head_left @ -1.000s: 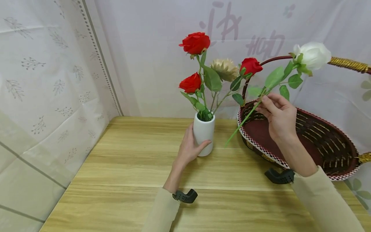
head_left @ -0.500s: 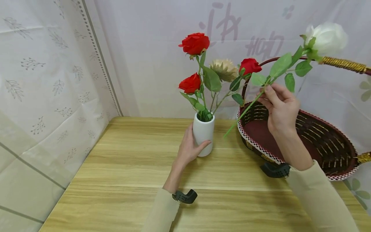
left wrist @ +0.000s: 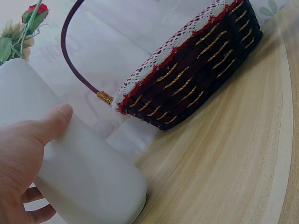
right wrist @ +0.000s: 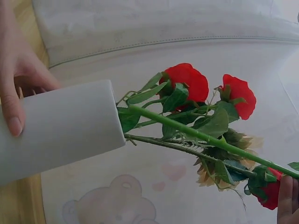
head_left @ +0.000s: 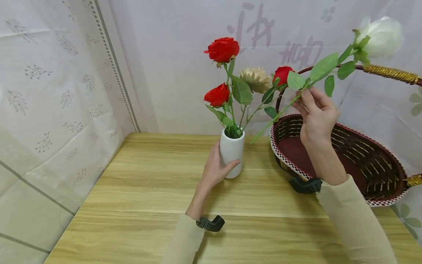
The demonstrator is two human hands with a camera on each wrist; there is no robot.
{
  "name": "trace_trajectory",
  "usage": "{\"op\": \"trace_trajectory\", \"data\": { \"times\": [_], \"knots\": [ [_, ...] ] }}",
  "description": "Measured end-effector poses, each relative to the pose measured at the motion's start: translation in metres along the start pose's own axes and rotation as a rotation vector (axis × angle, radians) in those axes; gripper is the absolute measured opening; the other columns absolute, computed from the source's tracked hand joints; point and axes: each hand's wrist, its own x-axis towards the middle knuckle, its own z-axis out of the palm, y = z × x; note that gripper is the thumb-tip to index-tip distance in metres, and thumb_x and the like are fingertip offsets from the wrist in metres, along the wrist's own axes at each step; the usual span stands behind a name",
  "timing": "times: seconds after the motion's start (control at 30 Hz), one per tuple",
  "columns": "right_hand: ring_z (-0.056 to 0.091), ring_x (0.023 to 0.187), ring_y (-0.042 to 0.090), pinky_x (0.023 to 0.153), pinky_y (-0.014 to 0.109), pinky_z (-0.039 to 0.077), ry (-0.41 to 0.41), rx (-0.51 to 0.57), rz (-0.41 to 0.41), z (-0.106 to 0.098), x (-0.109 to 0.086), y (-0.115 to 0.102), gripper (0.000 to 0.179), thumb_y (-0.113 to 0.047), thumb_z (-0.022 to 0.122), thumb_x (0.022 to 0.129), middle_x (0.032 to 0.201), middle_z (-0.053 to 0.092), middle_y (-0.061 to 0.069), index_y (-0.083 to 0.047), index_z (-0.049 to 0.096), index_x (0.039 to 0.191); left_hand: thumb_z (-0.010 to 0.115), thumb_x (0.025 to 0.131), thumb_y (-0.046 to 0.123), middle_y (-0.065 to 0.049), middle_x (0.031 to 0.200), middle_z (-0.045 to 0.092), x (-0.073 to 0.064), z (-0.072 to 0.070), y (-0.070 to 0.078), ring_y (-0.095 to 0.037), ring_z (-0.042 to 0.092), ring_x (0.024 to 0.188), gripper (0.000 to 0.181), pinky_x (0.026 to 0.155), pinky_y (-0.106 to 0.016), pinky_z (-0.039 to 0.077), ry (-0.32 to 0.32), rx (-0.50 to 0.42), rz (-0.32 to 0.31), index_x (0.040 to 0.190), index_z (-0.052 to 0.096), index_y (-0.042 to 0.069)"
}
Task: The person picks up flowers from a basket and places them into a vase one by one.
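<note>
A white vase (head_left: 232,152) stands upright on the wooden table, holding several red roses (head_left: 223,50) and one beige flower (head_left: 255,79). My left hand (head_left: 215,167) grips the vase from its left side, thumb across the front; the left wrist view shows the same thumb on the vase (left wrist: 88,163). In my right hand (head_left: 318,113), thumb and fingers pinch the green stem of a white rose (head_left: 380,36). That stem slants down to the left, and its lower end is just right of the vase's mouth in the head view. In the right wrist view the stem (right wrist: 196,133) crosses before the red roses.
A dark woven basket (head_left: 369,157) with white lace trim and a gold-wrapped handle (head_left: 392,73) stands to the right, behind my right forearm. The wooden table (head_left: 148,190) meets a printed cloth (head_left: 165,73) at the back and left.
My right hand has risen slightly, carrying the white rose up. Its bloom has moved up and right, while the stem's lower end has come up and left toward the vase. My left hand stays put.
</note>
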Motion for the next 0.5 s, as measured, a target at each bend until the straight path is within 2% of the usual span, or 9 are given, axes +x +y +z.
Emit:
{"op": "trace_trajectory", "data": {
  "times": [0.23, 0.5],
  "knots": [
    [0.07, 0.069, 0.026, 0.065, 0.033, 0.06, -0.002, 0.003, -0.052, 0.006, -0.001, 0.006, 0.024, 0.008, 0.076, 0.084, 0.084, 0.071, 0.025, 0.018, 0.069, 0.106, 0.079, 0.087, 0.044, -0.013, 0.15, 0.04, 0.0, -0.001, 0.002, -0.028, 0.048, 0.129, 0.097, 0.104, -0.049, 0.044, -0.005, 0.001, 0.003, 0.159, 0.021, 0.012],
    [0.069, 0.071, 0.027, 0.067, 0.034, 0.06, -0.004, -0.026, -0.107, 0.014, -0.005, 0.018, 0.019, 0.01, 0.074, 0.086, 0.085, 0.072, 0.023, 0.016, 0.07, 0.104, 0.079, 0.087, 0.045, -0.013, 0.15, 0.04, 0.0, -0.001, 0.002, -0.028, 0.047, 0.13, 0.097, 0.104, -0.049, 0.044, -0.006, 0.01, -0.003, 0.159, 0.021, 0.012]
  ]
}}
